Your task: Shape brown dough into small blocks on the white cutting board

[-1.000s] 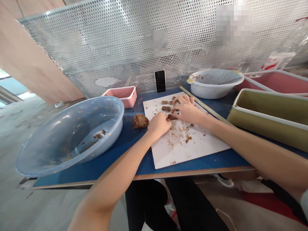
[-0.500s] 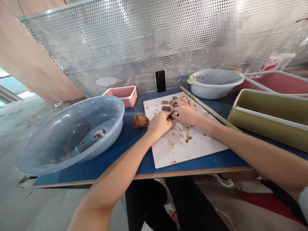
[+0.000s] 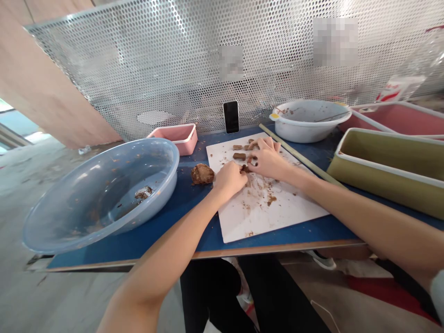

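My left hand (image 3: pixel 230 178) rests on the white board (image 3: pixel 239 222), its fingers closed on a small dark-brown clay-like piece (image 3: pixel 245 168). On the other side of that piece, my right hand (image 3: pixel 266 159) bends thumb and fingers to it, palm down. The piece's shape is mostly hidden by the fingers. Just beyond lie several small brown blocks (image 3: pixel 239 156), some partly covered by my right hand. A large rough brown lump (image 3: pixel 202 174) sits left of my left hand, at the board's edge. Brown crumbs (image 3: pixel 271 200) and smears are scattered over the board.
A big blue basin (image 3: pixel 145 222) stands at left, a small pink tub (image 3: pixel 189 142) behind it. A phone (image 3: pixel 231 116) leans against the perforated metal screen. A long stick (image 3: pixel 305 159) lies right of the board, near a white basin (image 3: pixel 305 132) and a green planter (image 3: pixel 388 180).
My right hand has shifted slightly, and a gap between its bent thumb and fingers shows more clearly. My left hand stays nearly still at the brown piece.
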A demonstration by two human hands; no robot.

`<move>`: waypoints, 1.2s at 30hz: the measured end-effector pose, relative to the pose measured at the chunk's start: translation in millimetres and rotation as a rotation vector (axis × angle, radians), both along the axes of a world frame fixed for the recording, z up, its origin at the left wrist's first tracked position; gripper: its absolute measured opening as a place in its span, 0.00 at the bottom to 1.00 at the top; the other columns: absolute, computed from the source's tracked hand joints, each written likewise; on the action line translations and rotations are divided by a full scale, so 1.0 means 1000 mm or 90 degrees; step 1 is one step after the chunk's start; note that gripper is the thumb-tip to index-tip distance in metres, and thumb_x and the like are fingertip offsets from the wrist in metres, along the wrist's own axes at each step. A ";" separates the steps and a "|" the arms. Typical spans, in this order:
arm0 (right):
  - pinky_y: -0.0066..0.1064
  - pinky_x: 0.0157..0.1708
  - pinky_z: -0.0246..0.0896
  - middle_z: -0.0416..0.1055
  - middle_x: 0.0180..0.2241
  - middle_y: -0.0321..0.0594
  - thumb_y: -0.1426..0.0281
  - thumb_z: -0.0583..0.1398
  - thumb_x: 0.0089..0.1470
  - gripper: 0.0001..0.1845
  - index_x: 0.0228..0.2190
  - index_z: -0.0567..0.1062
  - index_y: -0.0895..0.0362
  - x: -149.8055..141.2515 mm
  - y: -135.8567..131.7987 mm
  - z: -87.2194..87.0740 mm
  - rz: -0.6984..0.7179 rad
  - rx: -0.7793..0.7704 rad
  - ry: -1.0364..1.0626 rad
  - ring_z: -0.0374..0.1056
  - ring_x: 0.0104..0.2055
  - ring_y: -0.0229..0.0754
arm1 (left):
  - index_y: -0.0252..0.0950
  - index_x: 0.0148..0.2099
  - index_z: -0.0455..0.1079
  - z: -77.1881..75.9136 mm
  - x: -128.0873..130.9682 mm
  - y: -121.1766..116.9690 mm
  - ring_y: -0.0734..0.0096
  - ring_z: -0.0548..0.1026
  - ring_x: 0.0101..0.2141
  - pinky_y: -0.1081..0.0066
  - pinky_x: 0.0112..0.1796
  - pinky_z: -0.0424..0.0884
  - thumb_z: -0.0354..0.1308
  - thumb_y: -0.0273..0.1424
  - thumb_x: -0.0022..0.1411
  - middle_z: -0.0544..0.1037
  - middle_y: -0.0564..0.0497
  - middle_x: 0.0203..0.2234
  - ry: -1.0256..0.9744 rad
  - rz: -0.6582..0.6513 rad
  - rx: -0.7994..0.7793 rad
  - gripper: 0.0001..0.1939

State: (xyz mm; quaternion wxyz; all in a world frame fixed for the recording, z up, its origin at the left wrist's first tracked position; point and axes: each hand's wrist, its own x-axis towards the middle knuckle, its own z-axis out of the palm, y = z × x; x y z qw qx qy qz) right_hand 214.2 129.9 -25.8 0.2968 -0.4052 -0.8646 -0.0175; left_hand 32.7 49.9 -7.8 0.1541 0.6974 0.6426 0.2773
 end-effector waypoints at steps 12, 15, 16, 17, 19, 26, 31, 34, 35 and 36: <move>0.68 0.59 0.50 0.67 0.63 0.63 0.65 0.59 0.69 0.13 0.39 0.82 0.57 0.046 0.016 0.040 -0.153 0.055 0.009 0.51 0.66 0.77 | 0.38 0.33 0.78 0.014 0.003 -0.005 0.49 0.83 0.46 0.59 0.48 0.78 0.57 0.26 0.71 0.85 0.40 0.39 0.137 0.001 -0.055 0.13; 0.71 0.56 0.52 0.67 0.62 0.64 0.63 0.58 0.69 0.16 0.40 0.84 0.56 0.060 0.026 0.031 -0.185 0.071 -0.008 0.52 0.65 0.79 | 0.38 0.32 0.77 0.014 0.003 -0.004 0.49 0.83 0.46 0.60 0.47 0.77 0.57 0.26 0.71 0.84 0.40 0.38 0.143 0.002 -0.055 0.14; 0.73 0.56 0.52 0.67 0.61 0.64 0.62 0.59 0.68 0.16 0.41 0.85 0.56 0.065 0.029 0.028 -0.191 0.067 -0.017 0.52 0.65 0.81 | 0.38 0.32 0.77 0.014 0.003 -0.004 0.49 0.83 0.46 0.60 0.47 0.77 0.57 0.26 0.71 0.84 0.40 0.38 0.144 0.004 -0.052 0.14; 0.75 0.55 0.52 0.67 0.60 0.64 0.61 0.59 0.67 0.17 0.42 0.86 0.55 0.068 0.031 0.025 -0.196 0.059 -0.028 0.53 0.64 0.82 | 0.38 0.32 0.77 0.013 0.002 -0.003 0.49 0.83 0.46 0.60 0.47 0.77 0.56 0.26 0.71 0.85 0.40 0.38 0.143 0.005 -0.050 0.14; 0.78 0.54 0.51 0.68 0.59 0.65 0.61 0.60 0.67 0.18 0.44 0.87 0.56 0.071 0.032 0.022 -0.205 0.041 -0.044 0.53 0.64 0.84 | 0.39 0.32 0.76 0.013 0.001 -0.002 0.50 0.83 0.46 0.61 0.46 0.76 0.56 0.25 0.71 0.84 0.40 0.38 0.136 0.007 -0.047 0.14; 0.67 0.59 0.56 0.70 0.66 0.58 0.72 0.56 0.68 0.20 0.45 0.89 0.55 0.038 0.012 0.026 -0.052 0.024 -0.043 0.56 0.66 0.73 | 0.40 0.24 0.66 0.013 -0.003 0.000 0.54 0.81 0.40 0.62 0.42 0.72 0.57 0.24 0.68 0.80 0.44 0.29 0.076 0.000 -0.032 0.18; 0.63 0.63 0.56 0.70 0.68 0.49 0.76 0.55 0.68 0.26 0.54 0.89 0.49 0.020 -0.005 0.022 0.127 0.017 -0.141 0.59 0.68 0.67 | 0.40 0.26 0.72 0.013 -0.001 0.000 0.53 0.81 0.40 0.62 0.43 0.74 0.58 0.26 0.70 0.82 0.43 0.30 0.055 0.018 -0.055 0.17; 0.64 0.65 0.55 0.71 0.69 0.49 0.77 0.56 0.68 0.26 0.54 0.89 0.49 0.019 -0.010 0.021 0.146 0.030 -0.159 0.59 0.70 0.68 | 0.39 0.29 0.77 0.012 -0.001 0.000 0.54 0.82 0.41 0.62 0.44 0.75 0.59 0.26 0.70 0.84 0.42 0.33 0.049 0.018 -0.059 0.15; 0.64 0.65 0.55 0.70 0.69 0.50 0.77 0.56 0.68 0.26 0.53 0.90 0.49 0.020 -0.010 0.020 0.152 0.034 -0.165 0.58 0.71 0.68 | 0.39 0.30 0.78 0.012 -0.001 0.001 0.54 0.82 0.41 0.62 0.44 0.75 0.59 0.26 0.70 0.84 0.41 0.34 0.048 0.015 -0.059 0.15; 0.64 0.65 0.56 0.70 0.70 0.50 0.77 0.56 0.68 0.26 0.53 0.90 0.49 0.020 -0.010 0.020 0.156 0.039 -0.169 0.57 0.71 0.69 | 0.38 0.30 0.79 0.012 -0.001 0.001 0.54 0.82 0.40 0.62 0.44 0.74 0.59 0.26 0.69 0.84 0.42 0.33 0.046 0.013 -0.061 0.14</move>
